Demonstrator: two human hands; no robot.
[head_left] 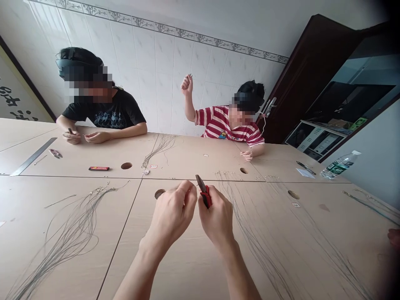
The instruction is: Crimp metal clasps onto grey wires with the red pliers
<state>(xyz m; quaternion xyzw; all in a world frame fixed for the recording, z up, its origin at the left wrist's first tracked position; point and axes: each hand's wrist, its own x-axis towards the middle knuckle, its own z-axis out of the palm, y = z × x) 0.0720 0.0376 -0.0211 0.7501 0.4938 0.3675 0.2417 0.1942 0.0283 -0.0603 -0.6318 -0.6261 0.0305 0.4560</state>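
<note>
flat grey metal ruler (33, 157) lies angled on the beige wood-look worktop (168, 271), well apart from both hands. long bundle of thin grey wires (71, 237): far ends bunched, probably to keep the tips together. left hand (173, 212), centre: fingers narrow, pinched on what looks like a thin wire strand (197, 186), too fine to be sure. right hand (217, 216): fingers wrapped round red-and-black-handled pliers (205, 196), nose up just beside the left fingers, presumably to keep it in reach of the strand. looser grey wires (250, 237) fan out further right, likely so they don't tangle.

writing: pale wall panel (11, 98), big black characters, can't read. narrow red-and-black case (99, 168), yellow lettering, illegible. small white paper tag (296, 205), marks too small. clear plastic bottle (340, 165), green label, white print, unreadable.
</note>
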